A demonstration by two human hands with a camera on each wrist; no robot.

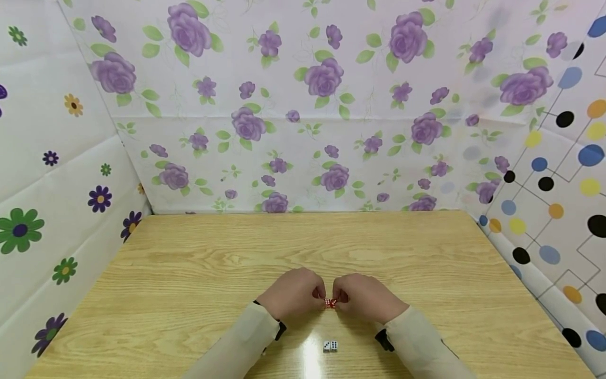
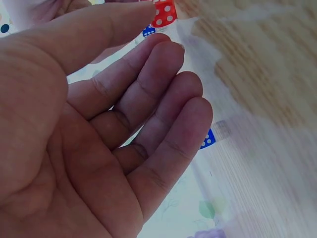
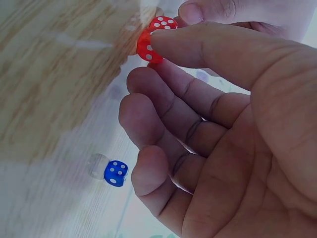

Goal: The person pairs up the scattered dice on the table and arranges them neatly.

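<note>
My left hand [image 1: 298, 292] and right hand [image 1: 366, 296] meet at the middle of the table. Two red dice [image 1: 330, 303] with white pips sit side by side between the fingertips. In the right wrist view, my right thumb and forefinger pinch one red die [image 3: 148, 47]. The other red die [image 3: 163, 22] lies against the left thumb. The left wrist view shows a red die [image 2: 164, 13] at my left thumb tip, partly cut off by the frame. The remaining fingers of both hands are loosely bent.
Two white dice [image 1: 330, 346] with dark pips stand together nearer my body. A blue die [image 3: 116, 173] sits beside a clear die [image 3: 99, 166]. Another blue die [image 2: 148, 31] shows past my left fingers. Both blue dice are hidden in the head view. Patterned cloths [image 1: 303, 105] enclose the wooden table [image 1: 213, 252].
</note>
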